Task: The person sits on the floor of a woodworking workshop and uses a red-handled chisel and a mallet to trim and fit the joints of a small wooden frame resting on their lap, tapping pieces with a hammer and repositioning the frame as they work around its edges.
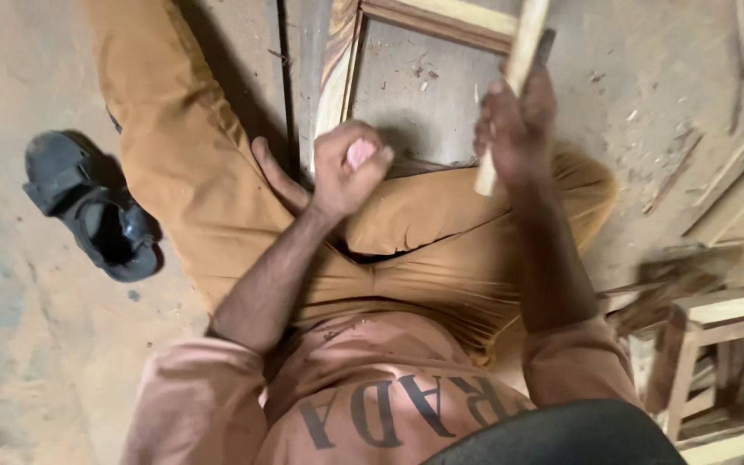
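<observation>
Down at our chest, the pinkish shirt [363,387] is filling the bottom of the view as we are sitting on the dusty floor [10,284] with mustard-trousered legs spread. Our right hand [517,120] is gripping a pale wooden handle [514,77], fingers wrapped tight around it; its head is running out of view at the top. Our left hand [348,165] is curling shut over something small and pink [361,152], resting beside the wooden frame [441,19] lying ahead. We are judging that a firm grip low on the handle and the left fingers kept clear of the frame's rail would serve best. A black sandal [88,202] is lying off to the left.
</observation>
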